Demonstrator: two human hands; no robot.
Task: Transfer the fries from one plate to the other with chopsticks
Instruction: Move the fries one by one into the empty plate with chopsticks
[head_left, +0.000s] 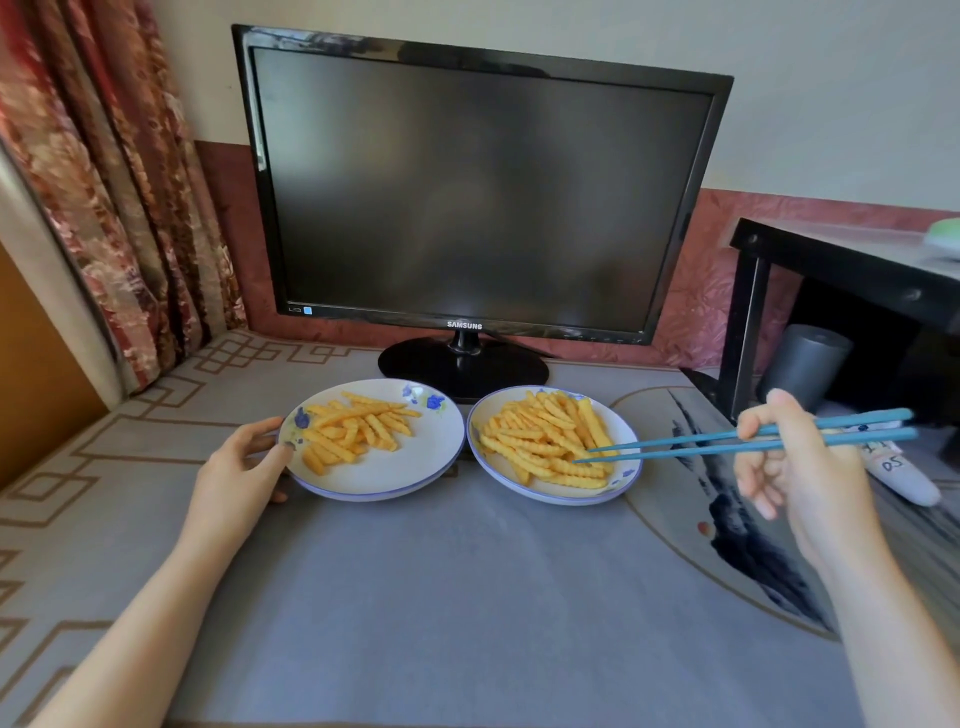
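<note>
Two white plates with blue rims stand side by side on the grey cloth. The left plate (415, 467) carries a smaller pile of crinkle-cut fries (353, 428). The right plate (626, 431) holds a bigger heap of fries (540, 441). My left hand (244, 457) grips the left plate's near-left rim, thumb on top. My right hand (795, 462) holds a pair of blue chopsticks (701, 441). Their tips lie slightly apart over the right plate's fries, at its near-right side, and they hold no fry.
A black monitor (467, 197) on a round stand (462, 366) rises just behind the plates. A black side table (831, 260) and a grey cylinder (810, 358) stand at the right. A white object with writing (898, 475) lies beyond my right hand. Curtains (104, 182) hang at the left.
</note>
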